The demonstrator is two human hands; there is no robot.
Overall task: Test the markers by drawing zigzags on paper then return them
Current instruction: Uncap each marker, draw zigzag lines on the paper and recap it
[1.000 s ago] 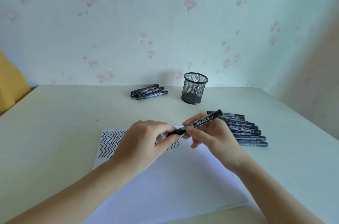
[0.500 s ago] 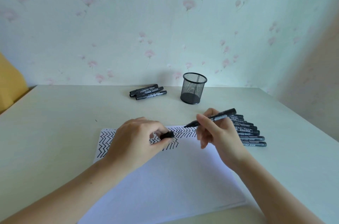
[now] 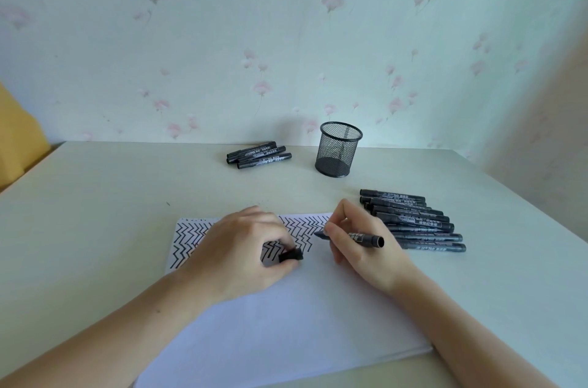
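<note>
- table (image 3: 95,228): pale top, carries everything; wall with pink flower wallpaper (image 3: 222,38) behind it.
- paper (image 3: 286,324): white sheet on table, the landmark here; black zigzags (image 3: 191,238) fill its far left part and run along its far edge.
- left hand (image 3: 241,247): rests on paper over the zigzag area, fingers curled, thumb and forefinger pinching a small black cap (image 3: 291,255) just above the sheet.
- right hand (image 3: 359,241): at paper's far right corner, fingers curled round an uncapped black marker (image 3: 350,236); tip points left and sits at or just over the sheet beside the last zigzag row, cannot tell if touching; barrel end points right.
- row of markers (image 3: 413,219): eight or so black capped ones lying side by side on table, just right of paper's far right corner, partly behind right hand.
- mesh pen cup (image 3: 339,149): black, upright, on table beyond paper's far edge, well apart from it; looks to hold nothing.
- three markers (image 3: 259,155): black, capped, lying together on table left of the cup, well beyond paper's far edge.
</note>
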